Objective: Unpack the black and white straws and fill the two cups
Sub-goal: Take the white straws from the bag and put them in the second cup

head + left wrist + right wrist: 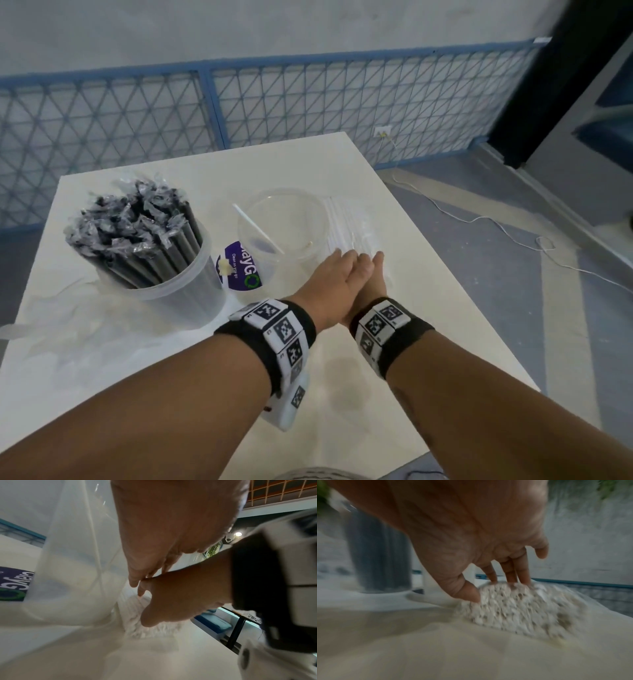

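A clear cup [171,291] packed with wrapped black straws [137,226] stands on the left of the white table. To its right a second clear cup [322,219] holds one white straw [257,228]. A bundle of white straws [349,222] in clear wrap lies just right of that cup. Both hands reach its near end, my left hand [329,277] lying over my right hand [375,270]. In the right wrist view my right hand [493,589] has straight fingers on top of the bundle [518,609] and its thumb against the side. My left hand [154,561] shows straight fingers.
Crumpled clear plastic wrap [68,308] lies on the table's left side. A purple label [239,267] sits between the two cups. The table's right edge [445,274] runs close beside the bundle. A blue mesh fence [308,102] stands behind the table.
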Available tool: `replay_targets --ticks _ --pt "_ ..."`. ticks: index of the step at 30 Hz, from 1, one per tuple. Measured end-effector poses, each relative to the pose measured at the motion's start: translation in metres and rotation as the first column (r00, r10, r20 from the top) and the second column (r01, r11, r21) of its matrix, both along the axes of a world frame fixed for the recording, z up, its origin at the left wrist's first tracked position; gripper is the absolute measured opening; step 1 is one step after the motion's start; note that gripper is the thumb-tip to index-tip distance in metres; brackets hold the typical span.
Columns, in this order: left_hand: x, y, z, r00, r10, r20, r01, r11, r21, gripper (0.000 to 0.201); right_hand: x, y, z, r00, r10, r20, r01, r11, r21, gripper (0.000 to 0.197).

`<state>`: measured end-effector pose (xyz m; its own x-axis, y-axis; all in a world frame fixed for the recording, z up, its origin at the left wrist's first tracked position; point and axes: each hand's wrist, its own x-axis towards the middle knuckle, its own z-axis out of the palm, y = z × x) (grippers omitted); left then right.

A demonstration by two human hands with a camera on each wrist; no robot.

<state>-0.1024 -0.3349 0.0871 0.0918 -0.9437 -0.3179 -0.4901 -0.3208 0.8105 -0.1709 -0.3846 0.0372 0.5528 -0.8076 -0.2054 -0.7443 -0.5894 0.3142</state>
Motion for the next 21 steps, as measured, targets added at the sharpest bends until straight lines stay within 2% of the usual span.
replay_targets --ticks 1,2,3,4,5,6,7,8,10,11,12,14,15,16,17,18,19,20,21 --pt "-0.002 0.002 0.0 1.0 -0.014 0.004 0.014 0.999 0.031 0.064 -0.003 0.01 -0.006 0.992 -0.003 0.124 -0.006 0.997 0.076 0.056" --pt "-0.002 0.004 0.0 0.999 -0.035 0.019 0.034 0.998 0.062 0.066 -0.005 0.025 -0.003 0.965 -0.063 0.255 0.004 0.974 0.225 0.053" --pt "-0.002 0.006 0.0 0.997 -0.062 0.042 0.058 0.994 0.092 0.067 -0.005 0.039 -0.001 0.941 -0.058 0.333 -0.056 0.945 0.323 0.052" --pt "-0.002 0.008 -0.001 0.993 -0.094 0.066 0.085 0.989 0.121 0.067 -0.004 0.057 0.009 0.977 0.043 0.209 -0.105 0.949 0.296 0.056" --pt "-0.001 0.01 -0.001 0.989 -0.122 0.081 0.109 0.982 0.155 0.067 -0.002 0.071 0.014 0.99 0.138 0.015 -0.138 0.967 0.212 0.065" --pt "0.0 0.013 0.001 0.985 -0.148 0.088 0.129 0.973 0.19 0.067 -0.004 0.084 0.027 0.961 0.188 -0.203 -0.148 0.969 0.196 0.071" --pt "0.003 0.017 0.0 0.981 -0.169 0.09 0.145 0.963 0.226 0.066 -0.003 0.093 0.036 0.95 0.206 -0.236 -0.144 0.956 0.254 0.071" --pt "0.005 0.021 0.001 0.977 -0.192 0.088 0.164 0.952 0.257 0.065 -0.004 0.099 0.039 0.959 0.238 -0.154 -0.178 0.928 0.328 0.065" --pt "0.012 0.033 0.004 0.982 -0.19 0.011 0.18 0.945 0.272 0.057 -0.012 0.102 0.052 0.945 0.317 0.084 -0.309 0.776 0.55 0.042" --pt "0.016 0.039 0.005 0.985 -0.166 -0.038 0.171 0.951 0.258 0.046 -0.017 0.097 0.057 0.947 0.261 0.185 -0.319 0.717 0.621 0.036" --pt "0.02 0.046 0.002 0.989 -0.132 -0.064 0.143 0.962 0.233 0.033 -0.022 0.088 0.06 0.96 0.173 0.219 -0.275 0.72 0.638 0.031" --pt "0.029 0.06 -0.005 0.997 -0.078 -0.001 0.077 0.98 0.185 0.018 -0.027 0.07 0.063 0.967 0.054 0.251 -0.183 0.829 0.528 0.025" --pt "0.033 0.067 -0.011 0.994 -0.088 0.066 0.073 0.977 0.198 0.025 -0.028 0.061 0.061 0.963 0.009 0.27 -0.129 0.893 0.431 0.021" --pt "0.036 0.077 -0.017 0.983 -0.116 0.141 0.078 0.965 0.249 0.05 -0.029 0.052 0.058 0.951 -0.058 0.304 -0.048 0.942 0.332 0.02" --pt "0.038 0.085 -0.025 0.968 -0.139 0.207 0.067 0.945 0.321 0.083 -0.031 0.043 0.05 0.935 -0.154 0.321 0.064 0.96 0.272 0.028" --pt "0.039 0.092 -0.03 0.959 -0.156 0.235 0.058 0.925 0.377 0.104 -0.032 0.034 0.044 0.916 -0.258 0.308 0.18 0.949 0.26 0.046" --pt "0.039 0.097 -0.035 0.963 -0.145 0.229 0.045 0.918 0.395 0.115 -0.033 0.027 0.038 0.9 -0.364 0.24 0.276 0.902 0.333 0.066" --pt "0.038 0.101 -0.038 0.975 -0.111 0.193 0.025 0.915 0.402 0.119 -0.033 0.021 0.034 0.884 -0.436 0.168 0.327 0.834 0.444 0.079" --pt "0.038 0.104 -0.039 0.984 -0.074 0.164 0.001 0.915 0.403 0.119 -0.032 0.016 0.031 0.879 -0.464 0.111 0.333 0.764 0.553 0.084"
